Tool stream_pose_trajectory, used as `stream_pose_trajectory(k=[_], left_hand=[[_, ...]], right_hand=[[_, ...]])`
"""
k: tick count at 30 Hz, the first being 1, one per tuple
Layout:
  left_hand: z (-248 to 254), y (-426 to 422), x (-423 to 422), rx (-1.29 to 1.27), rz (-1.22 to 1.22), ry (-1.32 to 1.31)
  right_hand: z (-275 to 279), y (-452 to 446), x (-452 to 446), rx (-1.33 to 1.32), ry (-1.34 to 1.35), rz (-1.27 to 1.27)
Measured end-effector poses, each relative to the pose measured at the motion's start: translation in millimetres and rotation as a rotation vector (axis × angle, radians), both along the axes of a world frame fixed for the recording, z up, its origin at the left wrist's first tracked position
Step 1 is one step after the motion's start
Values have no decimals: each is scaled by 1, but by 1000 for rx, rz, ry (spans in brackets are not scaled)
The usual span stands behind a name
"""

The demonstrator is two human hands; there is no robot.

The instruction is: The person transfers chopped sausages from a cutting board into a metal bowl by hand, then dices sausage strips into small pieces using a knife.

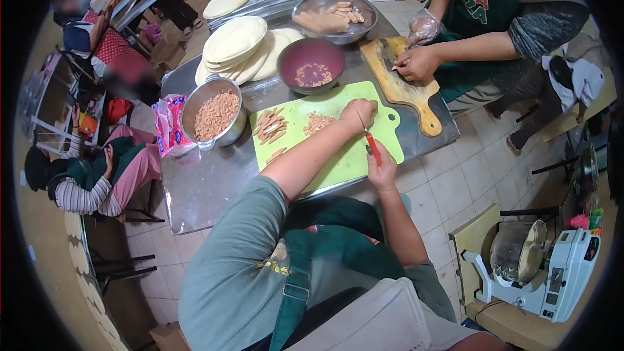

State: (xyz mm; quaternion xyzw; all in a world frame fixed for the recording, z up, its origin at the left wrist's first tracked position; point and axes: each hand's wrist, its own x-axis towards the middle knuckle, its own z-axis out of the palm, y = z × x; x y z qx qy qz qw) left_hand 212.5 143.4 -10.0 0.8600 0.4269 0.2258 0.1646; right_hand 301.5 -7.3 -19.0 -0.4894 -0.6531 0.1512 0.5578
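A red-handled knife (373, 149) is gripped in my right hand (382, 168) at the board's near right edge, its thin blade pointing up toward my other hand. My left hand (359, 115) reaches across the green cutting board (354, 156) with fingers curled; whatever they hold is hidden beneath them. Left of that hand lies a small heap of chopped sausage (318, 123). Sausage strips (269, 125) form a pile at the board's left side, with a few more strips (275, 155) lower down.
A metal pot of chopped sausage (218, 115) stands left of the board. Behind it are a purple bowl (311, 58), a steel bowl of sausages (335, 19) and stacked flat dough rounds (234, 42). A co-worker's hand (416, 63) works over a wooden board (387, 68) at right.
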Motion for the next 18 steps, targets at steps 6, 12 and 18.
stream_pose_trajectory(k=[6,12,18], left_hand=[[7,3,-8,-138,-68,-149],[24,4,-20,-787,27,-592],[51,-3,-68,-901,76,-789]], right_hand=[[-2,1,0,46,-40,-53],[-4,1,0,46,-57,-75],[-8,2,1,49,-66,-91]])
